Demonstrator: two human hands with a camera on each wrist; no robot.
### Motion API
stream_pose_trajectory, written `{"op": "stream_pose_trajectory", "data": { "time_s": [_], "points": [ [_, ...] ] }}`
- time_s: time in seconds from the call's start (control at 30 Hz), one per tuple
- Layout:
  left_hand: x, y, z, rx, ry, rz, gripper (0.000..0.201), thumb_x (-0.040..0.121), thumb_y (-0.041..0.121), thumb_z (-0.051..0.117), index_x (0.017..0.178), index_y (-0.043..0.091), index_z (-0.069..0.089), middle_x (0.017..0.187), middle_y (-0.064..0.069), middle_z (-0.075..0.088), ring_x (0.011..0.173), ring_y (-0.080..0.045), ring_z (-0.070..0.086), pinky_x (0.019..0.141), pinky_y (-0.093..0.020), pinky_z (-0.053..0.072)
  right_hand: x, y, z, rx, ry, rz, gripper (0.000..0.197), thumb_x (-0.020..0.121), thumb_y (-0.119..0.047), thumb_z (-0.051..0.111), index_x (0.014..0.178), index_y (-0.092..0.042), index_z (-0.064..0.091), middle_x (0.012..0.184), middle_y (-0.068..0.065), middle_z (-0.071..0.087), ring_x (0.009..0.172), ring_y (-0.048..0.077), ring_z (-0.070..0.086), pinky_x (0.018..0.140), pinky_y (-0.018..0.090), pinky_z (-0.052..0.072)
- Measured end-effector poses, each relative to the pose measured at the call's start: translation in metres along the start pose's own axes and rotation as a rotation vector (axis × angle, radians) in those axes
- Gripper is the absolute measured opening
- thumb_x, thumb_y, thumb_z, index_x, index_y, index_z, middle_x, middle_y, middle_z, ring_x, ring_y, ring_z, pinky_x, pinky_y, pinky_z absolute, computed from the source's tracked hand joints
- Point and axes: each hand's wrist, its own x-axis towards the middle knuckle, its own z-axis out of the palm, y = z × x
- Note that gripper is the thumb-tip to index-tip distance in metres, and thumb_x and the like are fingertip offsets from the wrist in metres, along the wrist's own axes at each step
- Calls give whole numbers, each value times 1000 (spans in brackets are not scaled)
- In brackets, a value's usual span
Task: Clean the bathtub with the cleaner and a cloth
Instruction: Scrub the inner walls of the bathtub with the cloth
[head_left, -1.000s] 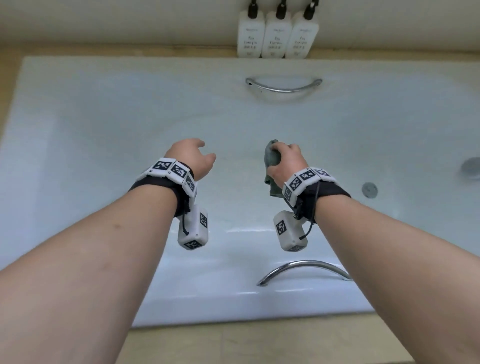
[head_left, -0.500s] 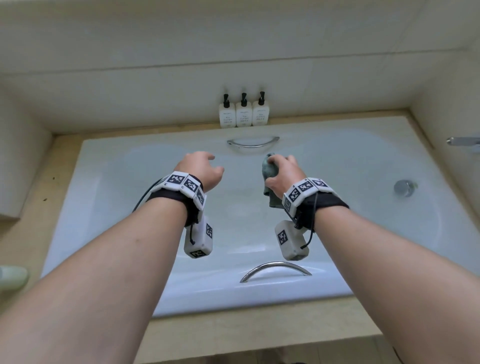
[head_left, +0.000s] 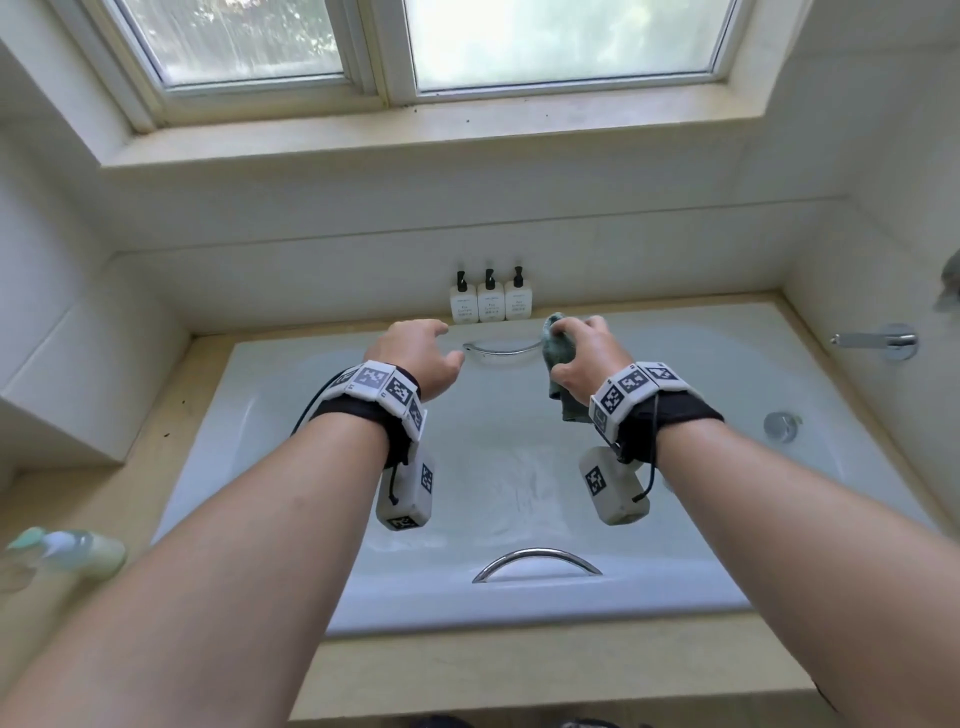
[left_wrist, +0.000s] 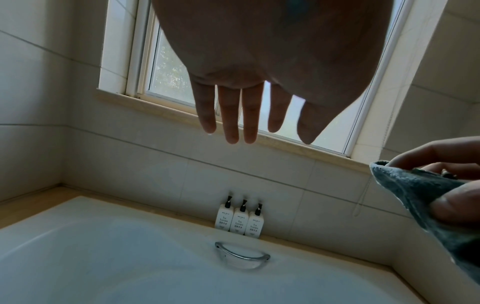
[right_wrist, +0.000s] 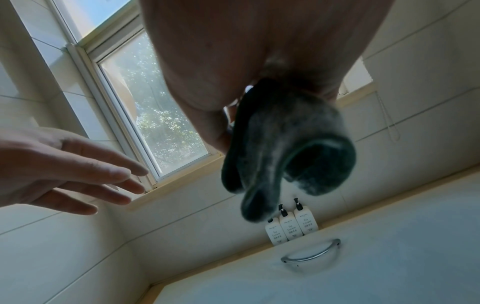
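The white bathtub (head_left: 649, 519) lies below me, its floor wet. My right hand (head_left: 582, 358) is raised above the tub and grips a grey-green cloth (head_left: 558, 358), which hangs bunched from the fist (right_wrist: 280, 148) and shows at the right edge of the left wrist view (left_wrist: 426, 197). My left hand (head_left: 421, 353) hovers beside it, empty, with fingers (left_wrist: 231, 115) straight and spread. A pale green cleaner bottle (head_left: 78, 553) lies blurred on the tub's left ledge.
Three white pump bottles (head_left: 490, 301) stand on the far ledge under a window (head_left: 415, 47). Chrome grab handles sit on the far wall (head_left: 501, 349) and near wall (head_left: 537, 564) of the tub. A spout (head_left: 878, 340) and overflow knob (head_left: 781, 426) are at the right.
The head has risen and pulled back, so the wall and window came into view. Both hands lifted up out of the tub, the right still gripping the cloth.
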Motion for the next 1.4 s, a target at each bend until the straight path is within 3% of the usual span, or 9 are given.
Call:
{"op": "stream_pose_trajectory", "data": {
  "time_s": [0.23,0.4,0.67,0.83,1.0,1.2,1.4],
  "points": [
    [-33,6,4,62,-45,44,51,90,43,54,138,27,50,140,3,53,130,-19,47,106,-33,39,-44,11,2,-18,29,39,45,81,-14,58,124,-25,51,122,6,39,93,30,55,78,27,43],
    [-57,1,36,61,-116,132,52,90,43,54,139,28,48,139,2,54,127,-21,50,104,-36,42,-84,35,35,-41,33,152,46,80,-16,59,125,-25,51,123,7,40,101,32,55,89,32,44],
    [-120,-62,130,127,-330,145,54,91,44,53,141,27,44,139,-3,53,127,-26,49,102,-38,43,-157,71,146,-19,-67,322,48,80,-12,59,126,-23,51,128,9,40,106,34,53,95,31,43],
    [-153,-94,197,92,-422,117,53,93,41,52,142,24,44,142,-3,50,130,-24,46,101,-38,42,-190,112,219,-40,-175,386,47,82,-11,57,127,-23,49,130,7,38,107,33,52,88,31,45],
    [-174,-129,261,117,-481,71,51,93,40,50,141,23,45,142,-3,49,129,-24,46,99,-37,42,-199,154,284,-89,-248,420,48,82,-13,58,129,-20,47,130,9,38,109,35,51,94,35,44],
    [-188,-161,334,119,-541,-20,49,93,37,50,140,23,46,139,-5,51,127,-26,47,97,-37,42,-196,201,360,-100,-307,478,48,82,-13,60,128,-20,48,130,9,35,111,36,46,92,37,43],
    [-195,-178,386,108,-525,-38,49,94,37,51,139,18,47,139,-7,51,129,-27,46,100,-39,42,-187,230,404,-135,-288,426,40,85,-10,54,124,-18,48,133,9,32,115,34,39,93,37,41]
  ]
}}
